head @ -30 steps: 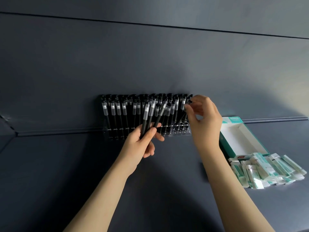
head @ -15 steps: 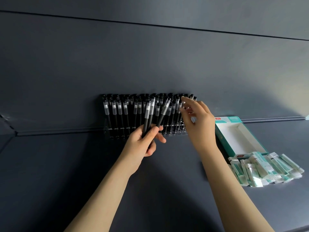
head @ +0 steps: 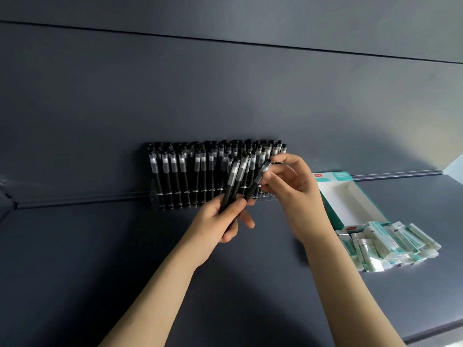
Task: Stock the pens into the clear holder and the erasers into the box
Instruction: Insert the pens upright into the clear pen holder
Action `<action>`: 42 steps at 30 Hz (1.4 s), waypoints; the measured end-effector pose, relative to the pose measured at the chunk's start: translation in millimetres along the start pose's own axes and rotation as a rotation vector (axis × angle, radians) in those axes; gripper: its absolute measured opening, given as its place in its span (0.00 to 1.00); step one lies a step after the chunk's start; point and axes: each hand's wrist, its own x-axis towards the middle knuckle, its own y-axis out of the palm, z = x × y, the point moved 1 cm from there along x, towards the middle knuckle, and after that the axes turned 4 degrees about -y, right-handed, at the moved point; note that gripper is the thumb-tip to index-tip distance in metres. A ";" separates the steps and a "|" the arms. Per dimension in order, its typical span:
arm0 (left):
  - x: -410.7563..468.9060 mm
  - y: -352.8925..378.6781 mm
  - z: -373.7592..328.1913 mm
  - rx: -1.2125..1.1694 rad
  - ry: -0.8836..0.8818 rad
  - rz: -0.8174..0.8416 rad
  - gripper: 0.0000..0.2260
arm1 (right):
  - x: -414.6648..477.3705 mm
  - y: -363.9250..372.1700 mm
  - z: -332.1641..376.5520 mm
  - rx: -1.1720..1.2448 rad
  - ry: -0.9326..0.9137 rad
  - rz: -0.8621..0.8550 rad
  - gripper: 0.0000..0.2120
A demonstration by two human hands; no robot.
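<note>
Over on the left, against the dark back panel (head: 225, 83), the clear holder (head: 154, 196) stands nearly full, with rows of black capped pens (head: 183, 171) upright in its slots. Just in front of it the left hand (head: 218, 221) is curled round the lower barrels of two spare pens (head: 236, 179), thumb laid across them, their frosted caps fanned up towards the holder. A third pen (head: 258, 180) slants to the right of those. The right hand (head: 293, 189) pinches it at the cap end between thumb and fingertips, the other fingers loosely bent. Its lower end runs down to the left fingers, and whether they grip it too I can't tell. These pens look light and stiff, with smooth plastic barrels that would slide against each other, so I'd reckon a pinch high up near the cap is the sensible hold, leaving the tip free to find a slot. Further right the teal-and-white box (head: 350, 196) lies open, showing only its white inside. Just beside its near end the film-wrapped erasers (head: 390, 244) lie heaped on the shelf (head: 250, 296), small, light and likely slippery
</note>
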 end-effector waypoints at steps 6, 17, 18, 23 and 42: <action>0.1 2.1 2.0 0.001 -0.025 -0.050 0.12 | 6.4 -20.8 1.6 0.104 -0.068 -0.256 0.11; 6.2 -2.8 6.6 -0.065 -0.015 -0.124 0.10 | 17.7 -29.6 7.4 -0.496 -0.371 -0.451 0.10; 6.1 -2.8 6.9 -0.063 -0.015 -0.120 0.10 | 18.3 -27.8 6.8 -0.516 -0.375 -0.448 0.10; 6.9 -5.0 7.9 -0.067 -0.016 -0.120 0.11 | 23.9 -23.0 2.2 -0.603 -0.383 -0.408 0.10; 11.4 -9.6 7.5 -0.116 0.023 -0.123 0.12 | 36.6 -17.1 -28.5 -0.960 -0.427 -0.156 0.12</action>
